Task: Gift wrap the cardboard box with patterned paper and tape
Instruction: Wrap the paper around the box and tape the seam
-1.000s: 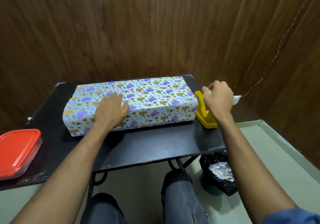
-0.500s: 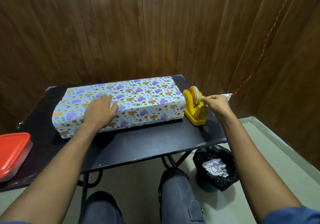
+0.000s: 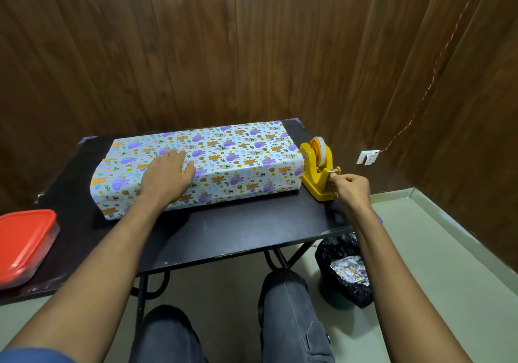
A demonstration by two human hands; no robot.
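The box covered in white paper with purple and orange animal prints (image 3: 229,161) lies lengthwise on the black table (image 3: 246,231). My left hand (image 3: 165,177) rests flat on the box's near top edge, fingers straight, pressing the paper down. A yellow tape dispenser (image 3: 318,172) with a white roll stands just right of the box. My right hand (image 3: 350,187) is at the dispenser's near end, fingers curled, pinching the tape end at the cutter.
A container with a red lid (image 3: 23,246) sits at the table's left edge. A black-lined bin (image 3: 346,270) with crumpled paper stands on the floor under the table's right corner. Wooden walls close in behind and right. My knees are under the table.
My right hand came down from on top of the dispenser to its front end and now pinches the tape end. My left hand has stayed on the box.
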